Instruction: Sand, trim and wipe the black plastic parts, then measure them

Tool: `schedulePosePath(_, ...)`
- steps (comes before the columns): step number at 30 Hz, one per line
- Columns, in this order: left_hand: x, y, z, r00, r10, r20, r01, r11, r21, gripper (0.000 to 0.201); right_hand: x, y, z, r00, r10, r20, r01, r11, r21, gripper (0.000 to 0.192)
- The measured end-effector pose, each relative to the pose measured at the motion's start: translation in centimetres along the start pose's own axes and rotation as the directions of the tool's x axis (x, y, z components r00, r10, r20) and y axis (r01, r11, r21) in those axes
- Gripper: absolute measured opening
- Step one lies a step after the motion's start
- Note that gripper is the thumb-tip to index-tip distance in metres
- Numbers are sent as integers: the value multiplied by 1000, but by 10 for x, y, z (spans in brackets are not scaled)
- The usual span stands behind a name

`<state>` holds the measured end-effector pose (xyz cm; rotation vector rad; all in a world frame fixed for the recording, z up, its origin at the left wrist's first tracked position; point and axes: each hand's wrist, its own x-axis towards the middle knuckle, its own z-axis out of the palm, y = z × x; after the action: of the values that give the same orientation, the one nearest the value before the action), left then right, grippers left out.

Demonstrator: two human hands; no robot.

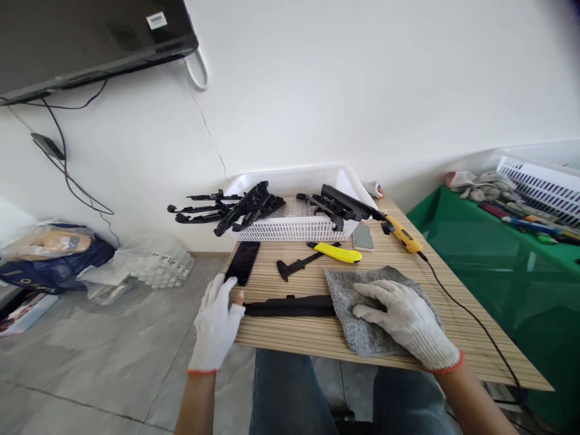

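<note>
A long black plastic strip (290,306) lies across the front of the wooden table. My left hand (218,323), in a white knitted glove, has its thumb and fingers closed at the strip's left end; one fingertip is bare. On a grey cloth (347,326) rests my right hand (403,317), gloved too, with fingers stretched out over the fabric. That cloth covers the strip's right end. Behind the strip are a black caliper (296,266) and a yellow utility knife (338,252). A dark phone (243,263) sits just beyond my left hand.
A white basket (299,231) at the table's back holds several black plastic parts (254,208). To its right lie a yellow corded tool (403,234) and a small grey-green block (363,237). A green-covered table (466,241) with tools and gloves stands to the right.
</note>
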<state>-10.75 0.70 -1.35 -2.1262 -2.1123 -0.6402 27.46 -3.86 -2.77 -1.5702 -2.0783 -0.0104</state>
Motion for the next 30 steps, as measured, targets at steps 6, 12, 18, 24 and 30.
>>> schedulePosePath(6,-48,-7,10,962,139,-233,-143,990,-1,38,3,-2,-2,995,86,52,-86,996,-15,35)
schedulePosePath(12,-43,-4,12,934,220,-282,-206,975,78,38,10,-18,4,997,74,37,-75,996,46,28)
schedulePosePath(18,-44,-4,13,946,191,-263,-169,980,104,39,28,-64,27,998,-31,51,25,993,117,23)
schedulePosePath(24,-44,-5,14,953,174,-248,-145,981,131,39,60,-129,53,991,-23,129,-1,984,180,16)
schedulePosePath(30,-44,-14,17,967,115,-226,-94,991,100,43,93,-185,64,942,-44,332,14,995,94,23)
